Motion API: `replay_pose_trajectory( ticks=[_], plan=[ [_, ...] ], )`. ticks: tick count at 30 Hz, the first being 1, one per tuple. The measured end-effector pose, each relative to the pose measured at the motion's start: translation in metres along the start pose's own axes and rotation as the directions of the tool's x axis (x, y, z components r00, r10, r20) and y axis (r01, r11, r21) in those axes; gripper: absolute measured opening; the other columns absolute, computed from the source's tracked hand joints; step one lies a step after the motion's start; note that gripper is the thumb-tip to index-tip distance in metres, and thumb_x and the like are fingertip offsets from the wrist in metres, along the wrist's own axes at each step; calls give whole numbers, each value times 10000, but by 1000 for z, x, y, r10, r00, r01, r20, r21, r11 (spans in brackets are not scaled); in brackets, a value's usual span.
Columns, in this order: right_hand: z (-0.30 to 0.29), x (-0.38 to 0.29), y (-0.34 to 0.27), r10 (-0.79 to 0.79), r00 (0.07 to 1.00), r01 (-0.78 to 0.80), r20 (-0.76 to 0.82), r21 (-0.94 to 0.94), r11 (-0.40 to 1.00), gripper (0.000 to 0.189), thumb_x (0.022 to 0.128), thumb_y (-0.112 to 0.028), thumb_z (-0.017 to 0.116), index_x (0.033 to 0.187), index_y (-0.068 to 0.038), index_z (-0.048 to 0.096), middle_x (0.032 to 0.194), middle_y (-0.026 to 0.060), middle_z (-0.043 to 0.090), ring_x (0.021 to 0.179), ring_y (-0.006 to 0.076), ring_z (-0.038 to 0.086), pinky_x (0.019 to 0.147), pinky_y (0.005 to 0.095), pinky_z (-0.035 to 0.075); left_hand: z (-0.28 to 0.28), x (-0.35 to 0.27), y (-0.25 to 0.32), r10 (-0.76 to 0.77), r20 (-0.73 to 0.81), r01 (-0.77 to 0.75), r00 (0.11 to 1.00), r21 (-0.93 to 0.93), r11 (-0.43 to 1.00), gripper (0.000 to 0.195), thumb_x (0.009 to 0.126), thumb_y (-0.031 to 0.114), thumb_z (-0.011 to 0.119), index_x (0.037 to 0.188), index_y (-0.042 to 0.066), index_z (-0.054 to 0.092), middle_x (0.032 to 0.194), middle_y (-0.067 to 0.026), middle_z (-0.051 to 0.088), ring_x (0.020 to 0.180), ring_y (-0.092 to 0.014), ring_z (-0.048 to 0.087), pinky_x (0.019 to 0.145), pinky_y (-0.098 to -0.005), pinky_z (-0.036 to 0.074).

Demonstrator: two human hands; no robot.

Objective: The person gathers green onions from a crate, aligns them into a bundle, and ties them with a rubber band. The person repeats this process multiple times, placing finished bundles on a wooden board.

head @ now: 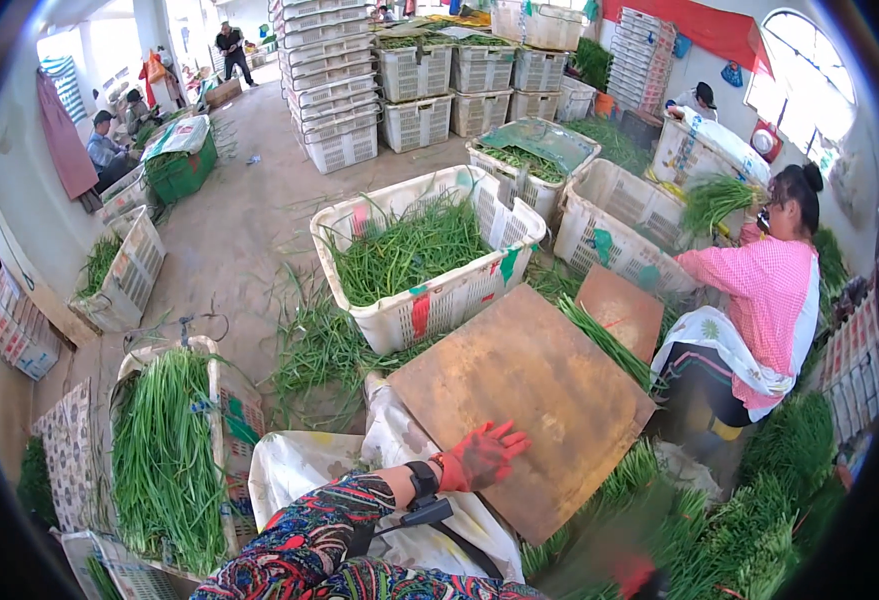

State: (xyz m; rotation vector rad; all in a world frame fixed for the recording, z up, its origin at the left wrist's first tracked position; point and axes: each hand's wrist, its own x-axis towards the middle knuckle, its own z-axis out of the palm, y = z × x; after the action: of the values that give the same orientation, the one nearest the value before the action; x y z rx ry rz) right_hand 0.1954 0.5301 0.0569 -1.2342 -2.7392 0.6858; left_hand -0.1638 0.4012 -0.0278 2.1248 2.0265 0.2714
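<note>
My left hand (480,455), in a red glove, rests palm down with fingers apart on a brown, stained board (537,390). A white flowered plastic apron (402,427) covers my lap beneath the board. Low in the picture my right hand (634,574), also in red, is badly blurred beside a smeared green shape. Whether it grips anything is unclear. Around it lie bundles of long green leafy stalks (739,525). Beyond the board stands a white plastic crate (428,255) holding loose green leaves (413,247).
A crate (218,420) of long green stalks (169,457) stands at my left. Close by on the right, a co-worker in a pink checked top (766,300) holds a green bunch (717,201). Leaf scraps (319,360) litter the floor. Stacked crates (330,82) rise farther back.
</note>
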Motion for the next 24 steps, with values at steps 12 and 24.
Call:
replay_pose_trajectory(
  ticks=[12, 24],
  plan=[
    [27, 220, -117, -191, 957, -228, 217, 973, -36, 310, 1036, -257, 440, 1192, -32, 584, 885, 12, 588, 792, 132, 590, 674, 273, 484, -65, -95, -53, -413, -188, 116, 891, -786, 608, 485, 973, 233, 564, 1406, 30, 487, 1315, -176, 602, 1243, -294, 555, 1059, -380, 429],
    [130, 355, -49, -655, 736, 574, 174, 353, 739, 380, 999, -152, 479, 1360, -36, 457, 1402, 140, 467, 1289, 257, 470, 1080, 331, 402, -83, -349, -35, -979, -143, 50, 144, -987, 152, 436, 1016, 85, 512, 1440, 6, 443, 1368, -126, 553, 1247, -198, 531, 1078, -325, 397]
  ],
)
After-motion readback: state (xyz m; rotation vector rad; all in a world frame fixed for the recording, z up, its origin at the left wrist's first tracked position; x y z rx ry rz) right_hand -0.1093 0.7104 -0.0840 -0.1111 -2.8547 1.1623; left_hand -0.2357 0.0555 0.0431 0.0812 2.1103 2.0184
